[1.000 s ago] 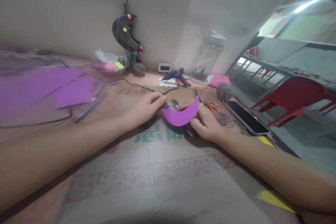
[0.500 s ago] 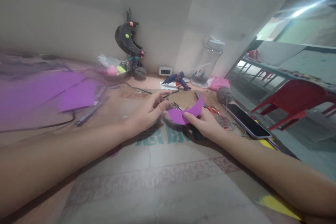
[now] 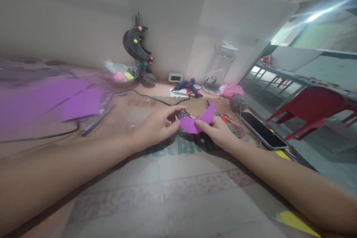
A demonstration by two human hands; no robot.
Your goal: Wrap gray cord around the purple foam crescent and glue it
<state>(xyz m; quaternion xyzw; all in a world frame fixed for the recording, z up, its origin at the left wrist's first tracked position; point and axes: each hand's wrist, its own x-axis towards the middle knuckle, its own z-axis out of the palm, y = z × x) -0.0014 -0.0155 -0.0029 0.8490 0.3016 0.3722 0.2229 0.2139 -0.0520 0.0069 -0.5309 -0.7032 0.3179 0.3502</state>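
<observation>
A purple paper crescent (image 3: 193, 126) curves upward in front of me, over the middle of the work surface. My right hand (image 3: 216, 128) pinches it near its middle, thumb on top and fingers behind. Beside the crescent's left tip is my left hand (image 3: 164, 122), its thumb and curved forefinger apart; whether the thumb touches the paper is hard to tell. Just behind the crescent lies a dark, metallic-looking thing (image 3: 183, 113), partly hidden. Against the wall stands a dark crescent-shaped ornament (image 3: 135, 44) with coloured balls on it.
Purple sheets (image 3: 80, 100) and a pen (image 3: 95, 122) lie left. At the back are a bowl (image 3: 122, 79), small digital clock (image 3: 175, 77), blue glue gun (image 3: 187, 86) and clear bottle (image 3: 219, 68). Grey yarn (image 3: 238, 103), red-handled tool (image 3: 226, 119) and phone (image 3: 263, 130) sit right.
My left thumb and forefinger have come slightly closer to the crescent's left tip. The right hand keeps its pinch on the crescent. The whole view has shifted a little.
</observation>
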